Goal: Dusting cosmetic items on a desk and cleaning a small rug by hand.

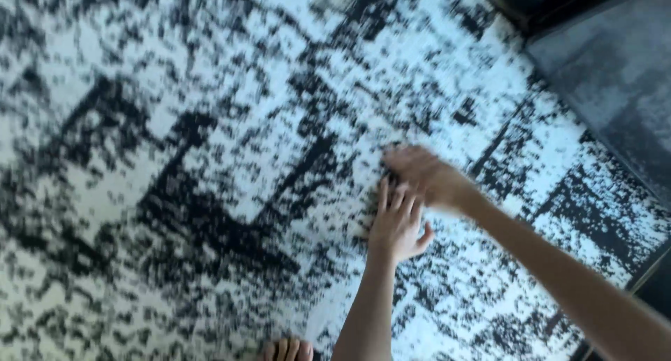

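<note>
Filling nearly the whole view: black-and-white mottled rug (210,158), lying flat on the floor, with a grey strip (615,74) bordering it at the upper right.

Pressing on the rug right of centre: left hand (398,225), open flat, fingers spread, gripping nothing.

Meeting its fingertips from above: right hand (423,176), motion-blurred; impossible to tell whether it is grasping anything.

Advisable: keeping both palms flat, spreading pressure evenly, avoiding bunching the pile.

Peeking in at the bottom edge: bare toes (286,348), mostly cut off.

Not discernible: any small item under the fingers.
</note>
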